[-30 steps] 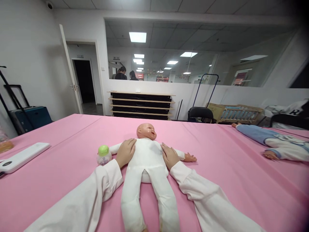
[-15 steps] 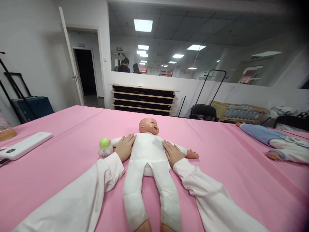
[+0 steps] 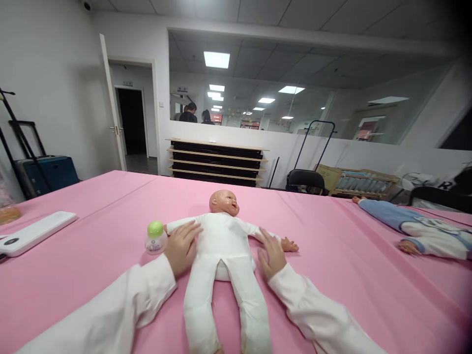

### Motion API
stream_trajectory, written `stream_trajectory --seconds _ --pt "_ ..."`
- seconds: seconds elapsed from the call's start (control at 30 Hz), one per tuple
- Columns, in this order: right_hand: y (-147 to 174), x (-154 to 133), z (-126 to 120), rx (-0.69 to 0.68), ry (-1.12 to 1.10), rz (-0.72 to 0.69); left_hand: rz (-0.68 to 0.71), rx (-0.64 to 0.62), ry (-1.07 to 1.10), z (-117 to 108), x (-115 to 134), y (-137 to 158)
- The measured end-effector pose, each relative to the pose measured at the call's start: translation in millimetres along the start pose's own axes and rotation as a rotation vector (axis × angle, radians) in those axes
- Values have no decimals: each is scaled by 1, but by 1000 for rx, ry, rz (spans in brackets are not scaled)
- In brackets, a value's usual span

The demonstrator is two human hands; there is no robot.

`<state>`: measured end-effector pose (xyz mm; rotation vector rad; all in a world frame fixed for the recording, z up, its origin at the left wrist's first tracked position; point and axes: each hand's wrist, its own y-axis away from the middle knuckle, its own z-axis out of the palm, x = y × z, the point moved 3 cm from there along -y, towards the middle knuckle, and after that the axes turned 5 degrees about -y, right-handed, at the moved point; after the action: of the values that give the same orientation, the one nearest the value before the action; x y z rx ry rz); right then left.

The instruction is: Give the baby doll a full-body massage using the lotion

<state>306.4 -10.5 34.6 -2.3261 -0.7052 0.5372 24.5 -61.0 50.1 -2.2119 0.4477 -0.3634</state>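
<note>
A baby doll (image 3: 223, 241) with a white cloth body lies on its back on the pink-covered table (image 3: 110, 226), head away from me, arms spread. My left hand (image 3: 182, 247) is open beside the doll's torso on the left, its fingertips over the doll's arm near the shoulder. On the other side my right hand (image 3: 272, 255) is open, fingers spread and slightly blurred, just off the torso by the doll's other arm. Neither hand holds anything. A small clear jar with a green lid (image 3: 155, 238) stands close to my left hand, by the doll's hand.
At the left lie a white power bank (image 3: 39, 233) and part of a container (image 3: 8, 212). A second doll in blue and white clothes (image 3: 413, 223) lies at the right. Beyond the table are a black chair (image 3: 306, 180), stacked boards (image 3: 217, 162) and an open door (image 3: 111, 103).
Both hands have come away from the doll's sides, the right one moving outward with its fingers spreading. The view has tilted up slightly. The doll's pose looks the same.
</note>
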Motion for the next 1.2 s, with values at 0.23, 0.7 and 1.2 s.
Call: stream_trajectory --seconds 0.23,0.7,1.2 --pt "49 -76 -43 -167 -403 -192 157 -179 341 -49 50 49" --pt "49 -93 -59 -394 -520 -487 481 -413 405 -57 64 48" --pt "53 -101 -59 -355 -545 -522 393 -392 444 -69 70 42"
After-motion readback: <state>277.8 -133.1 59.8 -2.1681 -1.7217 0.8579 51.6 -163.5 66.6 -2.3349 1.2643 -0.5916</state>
